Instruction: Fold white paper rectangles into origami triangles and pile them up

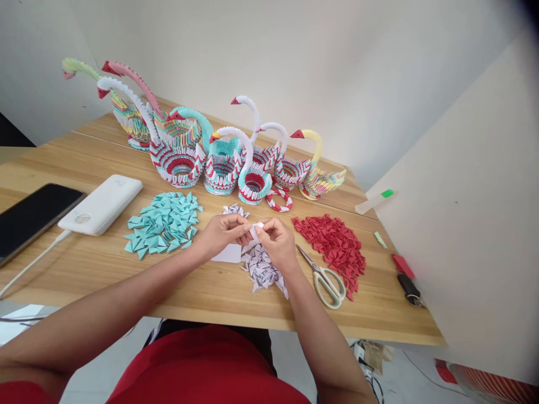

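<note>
Between my two hands is a small piece of white paper [255,229], pinched from both sides above the table. My left hand [225,233] grips its left side with thumb and fingers. On the other side, my right hand [277,241] holds it with bent fingers. Below them lies a pile of folded white paper triangles [263,269], with more white pieces [236,210] behind my hands. Flat white paper [227,253] rests under my left hand. Scissors [326,280] with pale handles lie to the right of my right forearm.
Folded turquoise triangles [164,223] are heaped at left, red ones [332,247] at right. Several paper swans [179,163] stand along the back, near a red-and-white ring [279,200]. A power bank [103,203] and phone [36,216] lie far left; a glue tube [374,201] lies right.
</note>
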